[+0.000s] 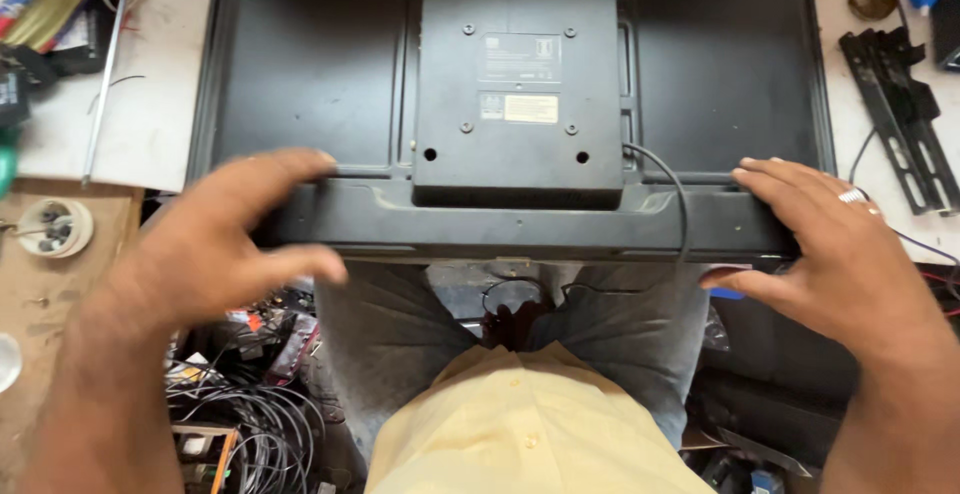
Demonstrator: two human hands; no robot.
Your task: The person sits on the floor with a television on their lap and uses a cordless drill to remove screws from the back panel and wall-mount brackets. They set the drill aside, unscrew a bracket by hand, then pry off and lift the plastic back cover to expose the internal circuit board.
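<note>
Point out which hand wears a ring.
The right hand, at the right end of the television's near edge, shows a silver ring; the left hand has none visible.

Even, bright daylight; soft shadows. Mild sheen on black panel point(300, 64). Left hand point(215, 244) slightly motion-blurred; centre sharp. Wide-angle stretch at edges.

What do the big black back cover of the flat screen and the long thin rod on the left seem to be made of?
The big black flat-screen back cover looks like matt moulded plastic, judging by its dull even sheen and its rounded, screwed-on centre housing. The long thin grey rod looks like bare metal, given its straight shape and pale glint, though it is too thin to be sure.
</note>
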